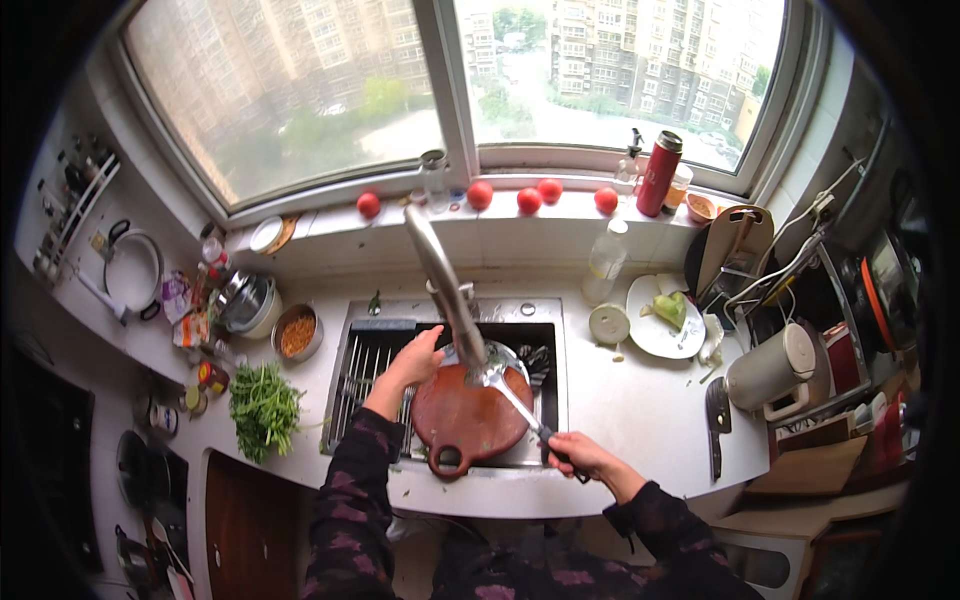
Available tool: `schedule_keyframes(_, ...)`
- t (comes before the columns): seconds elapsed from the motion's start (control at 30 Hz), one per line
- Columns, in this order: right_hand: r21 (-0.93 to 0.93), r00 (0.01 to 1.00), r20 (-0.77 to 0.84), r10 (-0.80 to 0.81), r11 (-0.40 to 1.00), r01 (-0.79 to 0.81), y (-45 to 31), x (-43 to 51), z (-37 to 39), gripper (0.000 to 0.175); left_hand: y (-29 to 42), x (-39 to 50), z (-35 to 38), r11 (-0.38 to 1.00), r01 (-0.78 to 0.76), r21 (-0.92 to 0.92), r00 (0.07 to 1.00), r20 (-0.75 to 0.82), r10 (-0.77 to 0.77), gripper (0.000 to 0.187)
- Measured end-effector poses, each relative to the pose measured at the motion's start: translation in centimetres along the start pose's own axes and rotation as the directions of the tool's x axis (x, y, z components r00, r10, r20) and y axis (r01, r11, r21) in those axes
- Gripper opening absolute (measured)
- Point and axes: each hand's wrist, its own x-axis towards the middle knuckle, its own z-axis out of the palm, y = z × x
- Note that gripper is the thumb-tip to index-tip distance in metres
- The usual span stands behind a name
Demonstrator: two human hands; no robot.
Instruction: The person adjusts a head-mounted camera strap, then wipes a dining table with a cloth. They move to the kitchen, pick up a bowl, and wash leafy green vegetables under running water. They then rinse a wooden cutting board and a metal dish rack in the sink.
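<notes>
My right hand [586,456] grips the black handle of a metal kitchen utensil [516,401], whose head lies under the spout of the tall metal faucet [450,292]. The head looks wet and is partly blurred, so its shape is not plain. Beneath it a round reddish-brown cutting board [472,412] with a ring handle rests over the sink [559,375], its handle towards me. My left hand [416,360] is beside the faucet, over the board's upper left edge, fingers apart. A metal drying rack [360,367] spans the sink's left side. Dark items sit in the basin behind the board.
Left of the sink are leafy greens [262,411] and a metal bowl of orange-brown food [298,334]. To the right are a white plate [652,341] with a green vegetable, a cleaver [718,424] and an electric kettle [772,364]. Several tomatoes [480,196] line the windowsill.
</notes>
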Motion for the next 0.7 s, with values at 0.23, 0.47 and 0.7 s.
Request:
schedule_keyframes(0.23,-0.058,0.992,0.121,-0.023,0.998,0.03,-1.0,-2.6,-0.1,0.025,-2.2,13.4,0.6,0.966,-0.049,0.253,0.994,0.104,0.023,0.044)
schedule_keyframes(0.47,-0.034,0.997,0.074,-0.038,0.999,0.04,-1.8,-1.8,1.9,0.03,-1.0,17.8,2.6,0.933,-0.184,0.308,0.945,0.317,0.082,0.041)
schedule_keyframes(0.7,0.135,0.997,0.058,-0.046,0.99,0.037,-0.8,0.1,2.2,0.025,-1.5,17.4,3.8,0.981,-0.163,0.107,0.954,0.271,0.129,0.072)
